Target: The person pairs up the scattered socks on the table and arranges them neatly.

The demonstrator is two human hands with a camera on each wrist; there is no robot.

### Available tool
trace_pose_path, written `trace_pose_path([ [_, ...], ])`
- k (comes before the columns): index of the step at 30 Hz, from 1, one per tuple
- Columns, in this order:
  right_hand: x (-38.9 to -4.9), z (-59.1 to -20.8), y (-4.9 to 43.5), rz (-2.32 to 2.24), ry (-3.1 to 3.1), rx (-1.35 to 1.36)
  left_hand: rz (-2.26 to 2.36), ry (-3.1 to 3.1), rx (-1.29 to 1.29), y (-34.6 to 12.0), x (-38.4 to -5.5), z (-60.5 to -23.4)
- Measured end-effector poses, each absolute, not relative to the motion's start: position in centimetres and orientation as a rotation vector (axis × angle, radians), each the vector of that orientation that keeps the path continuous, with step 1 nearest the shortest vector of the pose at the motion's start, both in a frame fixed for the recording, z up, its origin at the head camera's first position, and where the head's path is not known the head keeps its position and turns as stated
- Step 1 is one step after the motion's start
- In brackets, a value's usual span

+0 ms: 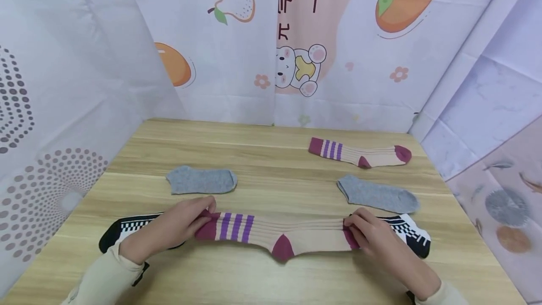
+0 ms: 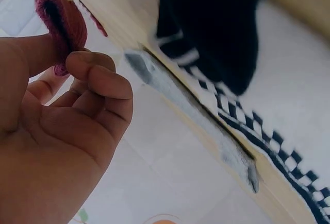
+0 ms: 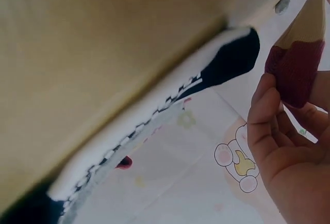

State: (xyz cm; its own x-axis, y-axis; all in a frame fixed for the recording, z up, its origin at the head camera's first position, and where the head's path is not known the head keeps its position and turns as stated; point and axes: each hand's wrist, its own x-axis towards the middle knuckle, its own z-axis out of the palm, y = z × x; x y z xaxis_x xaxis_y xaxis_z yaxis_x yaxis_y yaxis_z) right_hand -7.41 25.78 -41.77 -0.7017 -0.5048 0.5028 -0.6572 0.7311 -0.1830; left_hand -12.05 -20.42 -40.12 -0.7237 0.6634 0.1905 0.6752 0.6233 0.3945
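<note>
A cream sock [image 1: 313,236] with maroon cuff, heel and toe and purple stripes is stretched sideways between both hands at the front of the table. My left hand [image 1: 182,222] pinches its maroon cuff [image 2: 62,20], whose opening shows in the left wrist view. At the other end, my right hand [image 1: 374,234] pinches the maroon toe [image 3: 296,72]. Behind the left forearm lies a black-and-white checkered sock [image 1: 137,222], partly covered. Another checkered sock [image 1: 412,234] lies past the right hand, also partly hidden.
On the wooden table [image 1: 254,154], one grey ankle sock [image 1: 203,181] lies left and another grey sock [image 1: 378,194] right. A matching striped maroon-and-cream sock [image 1: 360,153] rests at the back right. Printed curtains [image 1: 237,60] hang around the table's back and sides.
</note>
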Motion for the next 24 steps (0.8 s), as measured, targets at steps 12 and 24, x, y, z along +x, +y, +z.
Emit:
trace_pose_path([
  [12,-5.0,-42.1,25.1,0.533,-2.632,0.923,-0.709,-2.827,-1.121,-20.0,-9.9,-41.9],
  [24,-5.7,-41.9,23.6,0.297,-2.795,0.974,-0.642,-2.855,-1.129,-19.7,-9.8,-42.4],
])
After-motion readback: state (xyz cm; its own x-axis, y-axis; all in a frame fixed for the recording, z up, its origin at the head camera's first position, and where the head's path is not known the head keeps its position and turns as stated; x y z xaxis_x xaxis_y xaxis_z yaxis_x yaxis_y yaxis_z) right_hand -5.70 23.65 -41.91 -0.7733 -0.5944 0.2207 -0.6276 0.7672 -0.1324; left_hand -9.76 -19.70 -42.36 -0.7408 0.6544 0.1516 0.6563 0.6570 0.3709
